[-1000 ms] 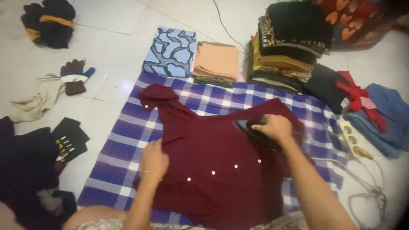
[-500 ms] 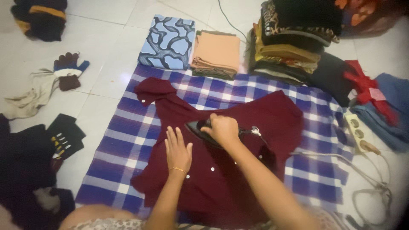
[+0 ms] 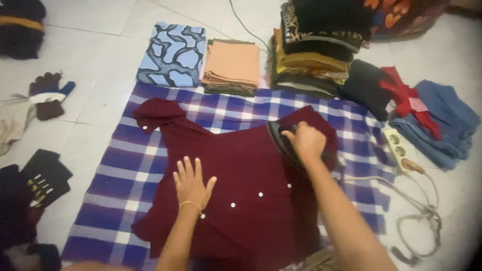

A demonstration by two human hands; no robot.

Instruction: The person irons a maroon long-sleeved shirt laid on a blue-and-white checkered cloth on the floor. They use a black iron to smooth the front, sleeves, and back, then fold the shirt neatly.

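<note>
A home floor used for ironing: white floor tiles point(image 3: 100, 75), a checked blue cloth point(image 3: 120, 200) spread out, stacks of folded clothes point(image 3: 311, 55), a power strip point(image 3: 396, 148).

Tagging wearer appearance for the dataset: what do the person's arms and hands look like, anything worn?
Both arms are bare to the frame edge, no sleeves or gloves. The left hand has a thin gold-coloured bracelet at the wrist. The right hand shows no jewellery; rings too small to tell.

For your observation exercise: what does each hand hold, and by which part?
The right hand holds the dark iron by its top handle. The left hand holds nothing; it lies flat on the maroon garment.
</note>
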